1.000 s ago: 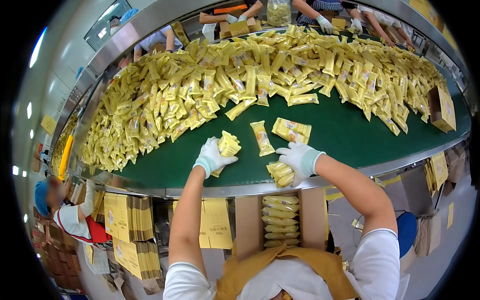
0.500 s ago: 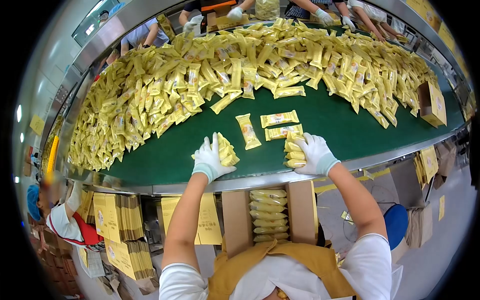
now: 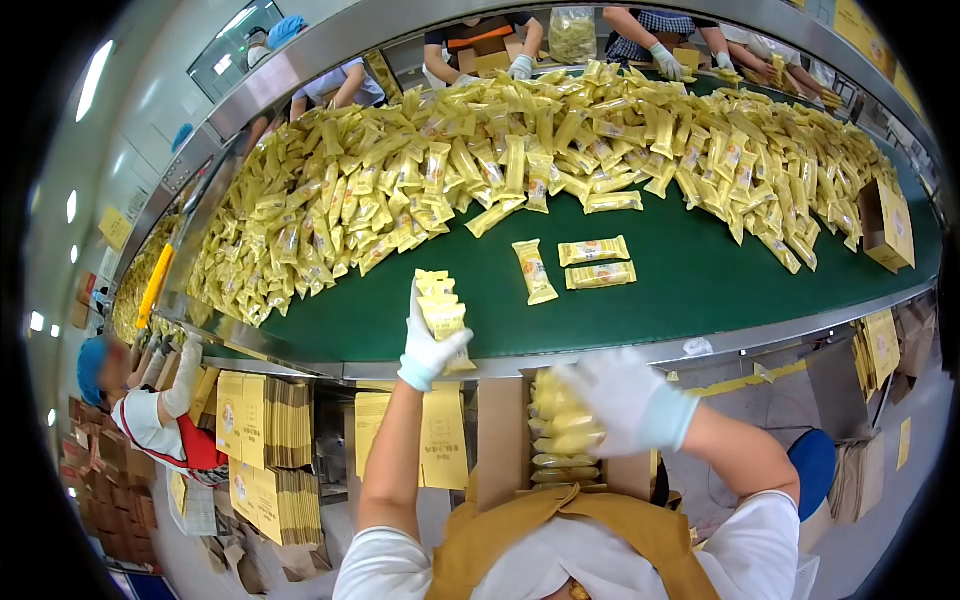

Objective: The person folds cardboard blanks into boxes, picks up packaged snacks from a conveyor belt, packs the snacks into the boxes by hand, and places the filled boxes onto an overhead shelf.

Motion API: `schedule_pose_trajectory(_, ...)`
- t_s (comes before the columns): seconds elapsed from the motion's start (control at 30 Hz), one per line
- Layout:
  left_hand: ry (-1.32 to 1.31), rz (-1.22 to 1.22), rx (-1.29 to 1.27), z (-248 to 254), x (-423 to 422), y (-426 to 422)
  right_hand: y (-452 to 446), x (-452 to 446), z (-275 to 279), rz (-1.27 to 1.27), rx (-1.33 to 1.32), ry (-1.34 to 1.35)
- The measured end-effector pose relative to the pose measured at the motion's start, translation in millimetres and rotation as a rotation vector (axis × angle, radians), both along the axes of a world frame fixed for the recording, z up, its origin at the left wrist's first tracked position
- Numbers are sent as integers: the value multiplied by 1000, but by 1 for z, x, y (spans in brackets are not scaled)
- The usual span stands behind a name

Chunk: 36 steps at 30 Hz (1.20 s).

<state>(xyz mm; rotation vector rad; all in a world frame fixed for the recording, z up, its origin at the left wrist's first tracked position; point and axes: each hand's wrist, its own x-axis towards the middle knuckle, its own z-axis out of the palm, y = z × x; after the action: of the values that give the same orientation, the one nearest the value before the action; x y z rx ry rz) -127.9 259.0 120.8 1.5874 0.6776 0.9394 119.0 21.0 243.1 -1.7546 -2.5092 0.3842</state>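
White gloves cover both my hands. My left hand point(image 3: 432, 342) is closed around a row of yellow snack packets point(image 3: 440, 308), tilted above the near edge of the green table. Blurred by motion, my right hand point(image 3: 622, 400) is over the open carton point(image 3: 503, 430) at my waist, gripping more yellow packets point(image 3: 560, 405). Below them, several packets point(image 3: 565, 462) lie stacked inside the carton. Three loose packets lie on the green surface: an upright one point(image 3: 534, 272) and two sideways ones, a farther packet point(image 3: 592, 250) and a nearer packet point(image 3: 600, 275).
A large heap of yellow packets point(image 3: 400, 170) spreads over the far side of the green table point(image 3: 400, 315). A small carton point(image 3: 886, 228) stands at the right end. Flattened cartons point(image 3: 245, 420) are stacked at lower left. Co-workers stand across the table and a person point(image 3: 160, 430) at left.
My right hand has moved from the table edge down to the carton with its packets. My left hand has lifted and tilted its row. The view has shifted slightly.
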Motion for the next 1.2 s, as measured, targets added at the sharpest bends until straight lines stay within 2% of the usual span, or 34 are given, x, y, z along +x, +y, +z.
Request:
schedule_pose_trajectory(0.03, 12, -38, 14, 9, -3, -10, -4, -17, -5, 102, -41, -185)
schedule_pose_trajectory(0.1, -83, -181, 123, 42, 5, -42, -8, -42, -36, 200, -122, -265)
schedule_pose_trajectory(0.17, -99, -241, -111, 62, 21, -77, -9, -64, -64, 226, -186, -273)
schedule_pose_trajectory(0.27, -115, -319, -357, 60, 38, -123, -4, -77, -70, 219, -380, -192)
schedule_pose_trajectory(0.3, -46, -398, -204, 60, 37, -129, -4, -78, -72, 209, -459, -147)
schedule_pose_trajectory(0.33, 8, -466, -46, 59, 35, -135, -7, -78, -97, 175, -502, -57)
schedule_pose_trajectory(0.37, 133, -574, 354, 60, 34, -136, -11, -79, -120, 160, -428, -23)
schedule_pose_trajectory(0.43, 381, -486, 675, 67, 47, -145, -21, -81, -170, 133, -279, 41)
schedule_pose_trajectory(0.53, 500, -441, 1003, 36, 57, -147, -36, -85, -224, 103, -62, 138)
schedule_pose_trajectory(0.57, 534, -408, 1005, 29, 58, -151, -38, -86, -233, 95, 10, 172)
schedule_pose_trajectory(0.6, 569, -375, 1007, 27, 59, -155, -38, -83, -205, 113, -190, 98)
schedule_pose_trajectory(0.63, 604, -345, 1009, 23, 60, -159, -37, -79, -146, 128, -390, 24)
schedule_pose_trajectory(0.67, 644, -324, 1024, 19, 61, -163, -37, -76, -115, 142, -590, -52)
schedule_pose_trajectory(0.73, 717, -277, 1053, 7, 66, -168, -43, -79, -118, 75, -551, -115)
schedule_pose_trajectory(0.87, 1181, -398, 1050, -27, 77, -175, -42, -90, -143, 4, -558, -150)
schedule_pose_trajectory(0.97, 1187, -581, 903, -29, 88, -167, -36, -103, -171, 64, -520, -320)
schedule_pose_trajectory(1.03, 1216, -795, 824, -22, 92, -152, -33, -90, -144, 155, -416, -368)
schedule_pose_trajectory(1.1, 1172, -1009, 760, -4, 85, -128, -15, -64, -114, 273, -516, -275)
schedule_pose_trajectory(1.13, 1199, -1129, 851, 14, 82, -114, 7, -35, -54, 357, -720, -127)
schedule_pose_trajectory(1.17, 1282, -1327, 539, 78, 96, -99, 19, -10, -38, 308, -722, 139)
schedule_pose_trajectory(1.2, 1213, -1513, 337, 108, 103, -76, 27, 19, -31, 257, -717, 407)
